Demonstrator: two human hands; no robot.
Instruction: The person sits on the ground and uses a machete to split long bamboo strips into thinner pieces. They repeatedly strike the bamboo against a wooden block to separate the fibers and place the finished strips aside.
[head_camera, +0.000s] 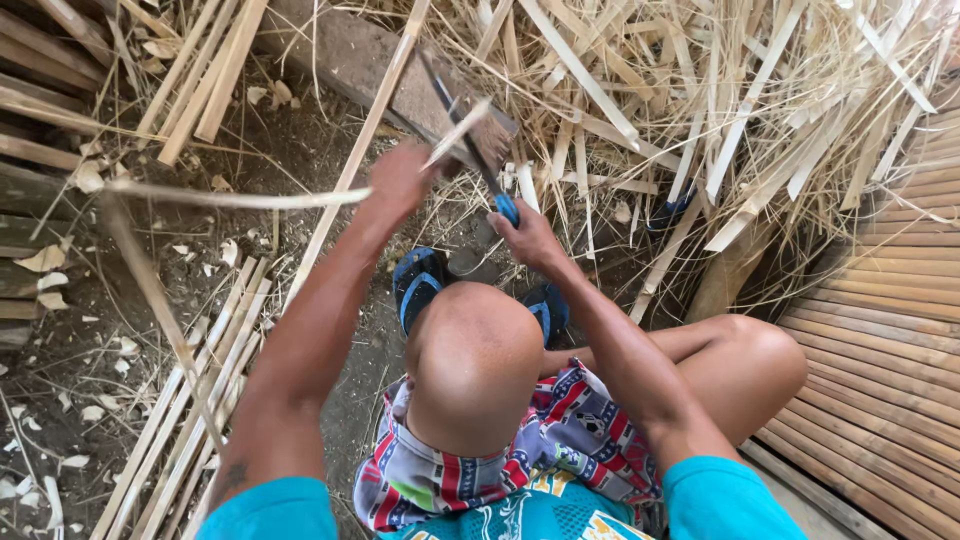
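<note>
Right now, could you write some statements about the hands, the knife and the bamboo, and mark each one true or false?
1. The right hand grips a knife with a blue handle. True.
2. The left hand is empty and rests on the knee. False: it holds a bamboo strip raised in front.
3. The blade meets the strip near the left hand. True.
4. The feet are bare. False: they wear blue sandals.
5. Split bamboo strips lie on the ground at the left. True.
</note>
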